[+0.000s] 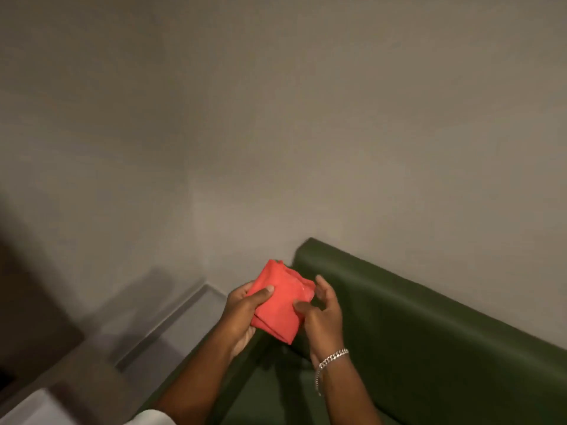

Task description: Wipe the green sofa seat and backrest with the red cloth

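A folded red cloth [280,300] is held in the air between both hands, above the left end of the green sofa. My left hand [242,314] grips its left side, thumb on top. My right hand [322,314], with a silver bracelet on the wrist, pinches its right edge between thumb and fingers. The sofa's padded backrest [429,320] runs from the centre down to the right along the wall. Part of the dark green seat [276,388] shows below, between my forearms.
A plain grey wall [276,118] fills the upper view behind the backrest. Left of the sofa lies grey floor with a baseboard ledge [171,320]. A dark shape [27,302] stands at the far left edge.
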